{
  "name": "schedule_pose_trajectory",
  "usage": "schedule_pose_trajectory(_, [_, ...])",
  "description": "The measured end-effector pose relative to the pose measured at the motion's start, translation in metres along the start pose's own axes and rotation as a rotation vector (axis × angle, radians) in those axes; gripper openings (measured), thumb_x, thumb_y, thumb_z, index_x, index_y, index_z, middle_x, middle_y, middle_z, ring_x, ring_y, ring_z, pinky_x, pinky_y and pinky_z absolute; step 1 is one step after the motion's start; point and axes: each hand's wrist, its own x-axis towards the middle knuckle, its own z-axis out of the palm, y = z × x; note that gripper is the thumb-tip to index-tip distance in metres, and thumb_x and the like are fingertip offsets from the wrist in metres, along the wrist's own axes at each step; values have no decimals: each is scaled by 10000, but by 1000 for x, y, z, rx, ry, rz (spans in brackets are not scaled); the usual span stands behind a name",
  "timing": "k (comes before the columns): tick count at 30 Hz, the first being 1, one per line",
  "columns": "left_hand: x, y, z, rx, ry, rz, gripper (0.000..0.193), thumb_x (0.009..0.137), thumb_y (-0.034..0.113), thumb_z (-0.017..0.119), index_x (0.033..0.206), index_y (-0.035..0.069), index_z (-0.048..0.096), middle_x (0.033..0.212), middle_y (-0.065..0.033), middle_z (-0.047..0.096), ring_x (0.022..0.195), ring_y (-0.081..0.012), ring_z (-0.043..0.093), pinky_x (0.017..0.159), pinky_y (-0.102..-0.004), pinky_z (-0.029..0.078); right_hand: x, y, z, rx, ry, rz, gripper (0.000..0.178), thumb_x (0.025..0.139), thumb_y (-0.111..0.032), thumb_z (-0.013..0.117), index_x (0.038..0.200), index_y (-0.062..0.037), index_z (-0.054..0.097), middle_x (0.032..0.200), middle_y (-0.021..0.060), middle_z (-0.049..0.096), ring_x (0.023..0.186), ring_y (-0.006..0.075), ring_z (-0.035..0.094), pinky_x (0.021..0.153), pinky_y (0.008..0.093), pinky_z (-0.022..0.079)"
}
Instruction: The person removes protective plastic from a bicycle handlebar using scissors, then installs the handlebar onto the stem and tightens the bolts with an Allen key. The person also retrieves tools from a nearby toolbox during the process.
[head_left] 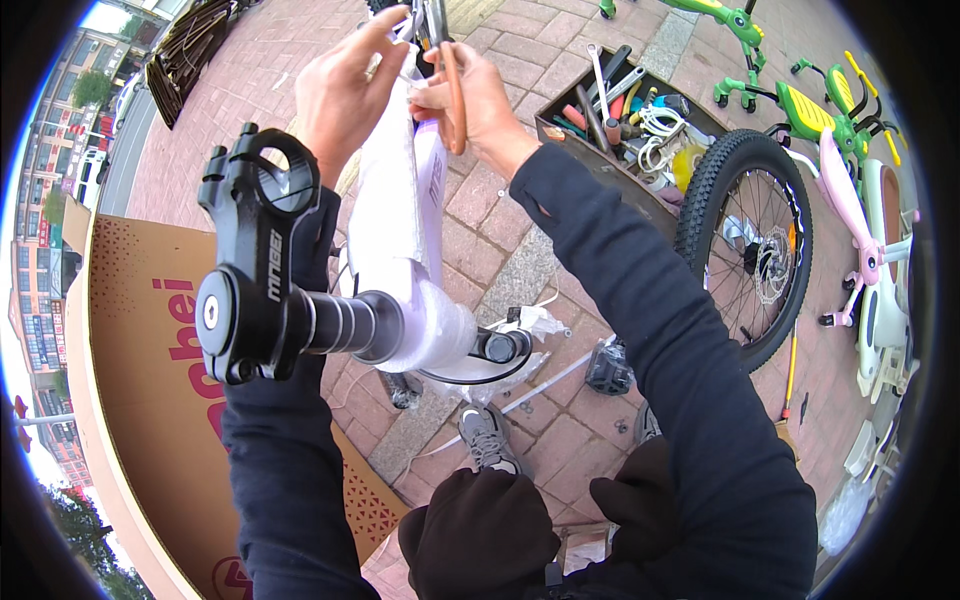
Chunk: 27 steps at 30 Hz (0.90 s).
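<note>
A white-lilac bicycle frame point(382, 200), partly covered in foam wrap, runs away from me down the middle. At its near end is a black stem point(262, 265) on a steerer with spacers. My right hand point(478, 105) grips pliers point(453, 100) with orange handles, their metal head at the frame's far end. My left hand point(348, 95) is on the left side of that end, thumb and index finger stretched apart beside the white wrap; its other fingers are partly hidden. The exact spot at the pliers' jaws is hard to make out.
A large cardboard box point(150, 380) stands open at left. At right are a toolbox point(590, 150) full of hand tools, a wheel point(750, 250) with a disc rotor, and green and pink children's ride-ons point(835, 120). A black pedal point(610, 368) and washers lie on the brick paving.
</note>
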Motion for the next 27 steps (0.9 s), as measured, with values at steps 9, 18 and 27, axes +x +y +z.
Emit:
schedule_pose_trajectory(9, [-71, -49, 44, -1565, -141, -1316, 347, 892, 167, 513, 1171, -38, 506, 1042, -184, 622, 843, -200, 634, 704, -292, 520, -30, 46, -31, 38, 214, 437, 388, 680, 99, 653, 972, 5, 416, 766, 134, 566, 585, 205, 611, 500, 279, 521])
schedule_pose_trajectory(18, [-88, -62, 45, -1536, -184, -1017, 307, 903, 216, 519, 1101, -17, 549, 1025, -159, 630, 859, -190, 626, 752, -305, 513, -38, 48, -32, 70, 242, 493, 457, 681, 80, 667, 1043, 13, 398, 772, 145, 577, 610, 215, 617, 499, 292, 517])
schedule_pose_trajectory(27, [-73, -78, 2, -1177, 291, -1059, 289, 929, 228, 501, 1045, -29, 568, 996, -136, 641, 889, -171, 621, 814, -311, 499, -89, 20, -78, 13, 285, 517, 418, 752, 13, 621, 1102, -20, 395, 869, 184, 616, 664, 197, 608, 551, 295, 522])
